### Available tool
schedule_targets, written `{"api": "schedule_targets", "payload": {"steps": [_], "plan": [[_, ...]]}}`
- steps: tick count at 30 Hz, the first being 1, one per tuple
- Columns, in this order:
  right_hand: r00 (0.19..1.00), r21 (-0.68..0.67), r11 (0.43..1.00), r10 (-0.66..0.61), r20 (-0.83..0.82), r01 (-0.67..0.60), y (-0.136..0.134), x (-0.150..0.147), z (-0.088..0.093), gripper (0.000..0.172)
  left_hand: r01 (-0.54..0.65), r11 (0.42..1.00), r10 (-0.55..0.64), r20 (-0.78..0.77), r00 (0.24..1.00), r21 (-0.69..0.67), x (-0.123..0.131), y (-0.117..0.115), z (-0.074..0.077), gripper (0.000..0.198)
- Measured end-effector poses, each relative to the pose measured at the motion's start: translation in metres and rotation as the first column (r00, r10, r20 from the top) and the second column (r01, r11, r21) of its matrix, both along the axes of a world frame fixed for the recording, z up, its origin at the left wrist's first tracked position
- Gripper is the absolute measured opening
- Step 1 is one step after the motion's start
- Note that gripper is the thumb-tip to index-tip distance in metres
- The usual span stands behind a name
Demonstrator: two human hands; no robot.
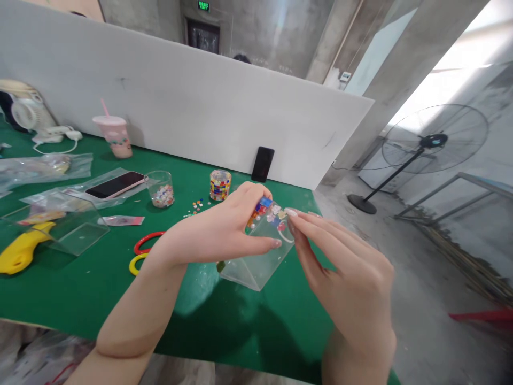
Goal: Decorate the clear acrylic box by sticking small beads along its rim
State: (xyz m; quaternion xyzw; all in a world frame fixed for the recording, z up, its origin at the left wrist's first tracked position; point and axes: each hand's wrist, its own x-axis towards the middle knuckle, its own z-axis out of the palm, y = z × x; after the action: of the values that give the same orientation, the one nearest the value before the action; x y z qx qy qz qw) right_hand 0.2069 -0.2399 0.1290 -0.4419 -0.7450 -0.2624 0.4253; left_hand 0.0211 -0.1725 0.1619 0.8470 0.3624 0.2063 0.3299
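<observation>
Currently, head view: the left hand [224, 230] is gripping a clear plastic box [256, 251] from above, thumb and fingers clamped on its upper part, holding it tilted just over the green tabletop [100, 289] near its right edge. The right hand [344, 272] is reaching in from the right with fingers extended, fingertips [290, 214] touching the box's top face; it is pressing or placing rather than grasping, and whether a piece is pinched under them is hard to tell. Small coloured tiles [266, 211] are already sitting on part of that top face, while the lower walls are showing bare, so the covering looks partly done with much surface left.

Further along the tabletop, toward the back edge, a glass of mosaic tiles [220, 184] and a clear cup of pale pieces [161, 188] are standing near each other, with loose tiles [196, 206] scattered between them and the hands. A red ring [146, 241] and a yellow ring [136, 263] are lying beside the left forearm. A phone [114, 184] is resting on plastic bags toward the left edge, and a yellow tool [22, 251] is at the left front corner.
</observation>
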Motion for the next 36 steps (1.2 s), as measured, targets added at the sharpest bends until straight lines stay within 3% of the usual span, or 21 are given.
{"api": "schedule_targets", "payload": {"steps": [4,12,22,36], "plan": [[0.997,-0.025,0.999,-0.028,-0.076,0.027,-0.002,0.000,0.003,0.013,-0.026,0.999,0.027,0.004,1.000,-0.043,-0.001,0.000,-0.001,0.032],[0.999,-0.181,0.983,-0.036,-0.035,0.029,-0.001,0.002,-0.002,0.021,0.003,1.000,-0.002,-0.011,1.000,0.011,0.001,-0.001,-0.002,0.030],[0.998,-0.201,0.980,0.002,0.070,0.013,-0.002,0.008,-0.003,0.026,0.013,1.000,-0.013,-0.063,0.998,-0.003,0.001,-0.003,-0.003,0.029],[0.998,-0.298,0.953,0.059,0.022,-0.050,-0.006,0.012,0.002,0.022,0.045,0.999,-0.044,-0.082,0.996,0.014,-0.001,-0.001,-0.005,0.029]]}}
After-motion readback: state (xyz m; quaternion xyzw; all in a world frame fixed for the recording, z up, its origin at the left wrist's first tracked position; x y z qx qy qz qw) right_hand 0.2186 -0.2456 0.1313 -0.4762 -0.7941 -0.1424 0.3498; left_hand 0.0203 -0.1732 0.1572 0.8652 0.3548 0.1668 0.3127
